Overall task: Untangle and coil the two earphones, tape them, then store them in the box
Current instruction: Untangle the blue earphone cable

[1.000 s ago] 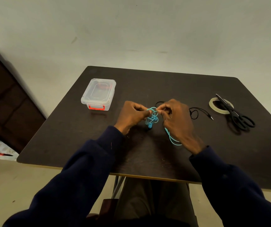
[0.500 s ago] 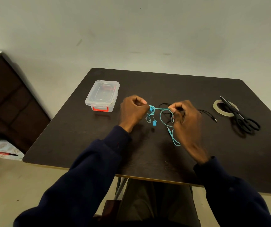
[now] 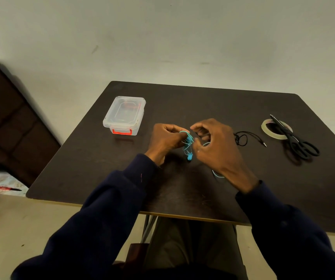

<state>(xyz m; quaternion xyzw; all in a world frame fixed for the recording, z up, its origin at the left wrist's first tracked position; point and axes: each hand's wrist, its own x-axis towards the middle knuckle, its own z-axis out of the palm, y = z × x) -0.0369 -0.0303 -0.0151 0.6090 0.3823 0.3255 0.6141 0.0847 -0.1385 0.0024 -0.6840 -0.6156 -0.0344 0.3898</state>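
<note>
Turquoise earphone [image 3: 187, 145]: bunched in a small tangle over the middle of the table [image 3: 182, 102], right between the two hands. Pinched at its top by the fingertips of the left hand [image 3: 165, 141]. Hangs down from there, long axis roughly vertical, with an earbud lowest and just above the tabletop. Trails a loose tail toward the person, showing again under the wrist of the right hand [image 3: 217, 150].

Hands close together, almost touching across the tangle. Left clamped on the bundle and so the nearer of the two to the knot. Right just beside it on the right, fingers curled, thumb and forefinger slightly parted above the cord. One turquoise strand runs in under the curled lower fingers; gripped or only hooked, cannot tell.

Judged from this: still untangling, early in the task. Next pull probably to the right and away from the left hand's pinch, to draw the strand out along the table. Risk of tightening the knot rather than opening it.

Black earphone [image 3: 243, 138] lying loose on the table to the right of the right hand, apart from the turquoise one. Box [image 3: 124, 115] shut, to the far left of the hands. Tape roll [image 3: 267, 131] and scissors [image 3: 296, 142] at far right, scissors lying across the roll.

Against half a second ago: hands then spread, a length of cord stretched between them with an open loop; now drawn back together, cord bunched again. Box, tape, scissors and black earphone unmoved.
</note>
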